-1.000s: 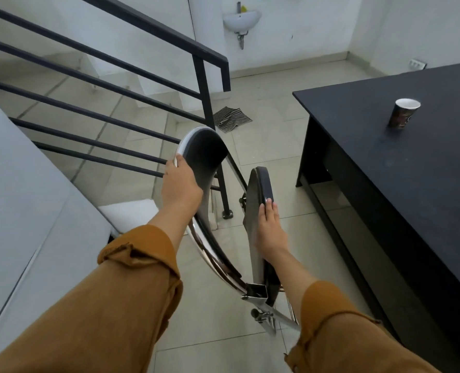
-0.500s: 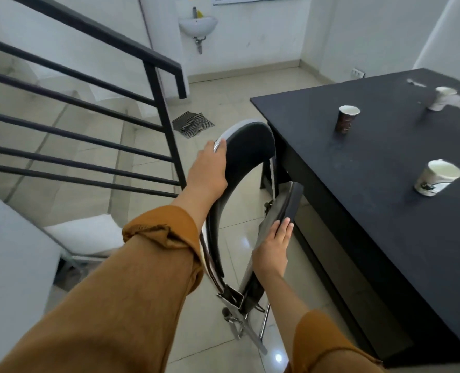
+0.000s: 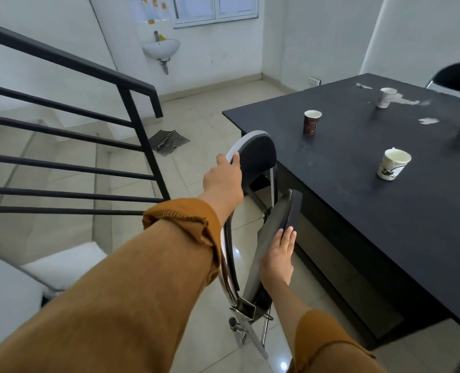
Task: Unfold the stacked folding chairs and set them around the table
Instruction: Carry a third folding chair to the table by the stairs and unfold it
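Both hands work one folding chair (image 3: 255,168): left hand (image 3: 223,179) clasps its backrest for steadiness while right hand (image 3: 277,259), fingers flat, presses the seat open beside the table (image 3: 385,211).

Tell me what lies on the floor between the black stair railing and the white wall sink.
In the head view, a crumpled striped cloth lies on the pale floor tiles between the black stair railing and the white wall sink.

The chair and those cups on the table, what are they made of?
The chair looks like shiny chromed metal tubing, since its frame mirrors the light, with matte black padding, perhaps vinyl. The cups seem to be paper: thin rolled rims and printed sides. The table is matte black, maybe laminate.
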